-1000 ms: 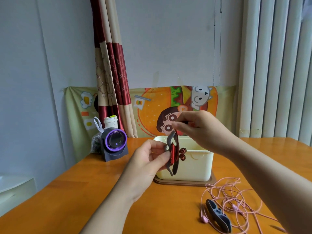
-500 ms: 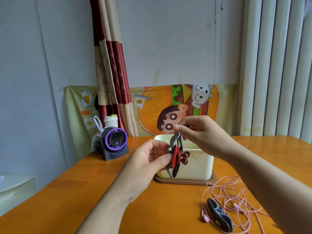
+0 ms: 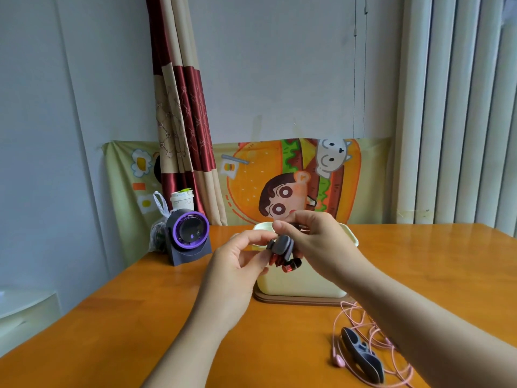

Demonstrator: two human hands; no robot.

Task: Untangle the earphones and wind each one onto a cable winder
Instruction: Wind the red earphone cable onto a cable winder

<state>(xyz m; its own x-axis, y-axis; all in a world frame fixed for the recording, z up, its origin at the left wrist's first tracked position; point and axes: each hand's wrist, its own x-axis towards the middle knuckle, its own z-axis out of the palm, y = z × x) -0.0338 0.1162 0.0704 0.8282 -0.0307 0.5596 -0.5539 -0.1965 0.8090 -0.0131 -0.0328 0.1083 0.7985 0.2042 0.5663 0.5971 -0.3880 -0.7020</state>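
Orange wood surface (image 3: 140, 317) carries a cream box (image 3: 302, 284) in the middle. At 5 o'clock from the box, pink earphones (image 3: 340, 361) lie in a loose tangle around a dark spare winder (image 3: 363, 357). Both hands meet before the box rim. The left hand (image 3: 237, 261) pinches a folded grey winder (image 3: 282, 244) from 9 o'clock and the right hand (image 3: 321, 245) grips it from 3 o'clock. Red earphones (image 3: 289, 266) are wound on it, with the buds hanging at 6 o'clock.

Gray winder (image 3: 282, 244) was long and upright, now I've folded it compact over red earphones (image 3: 289, 266); buds dangle at 6 o'clock.
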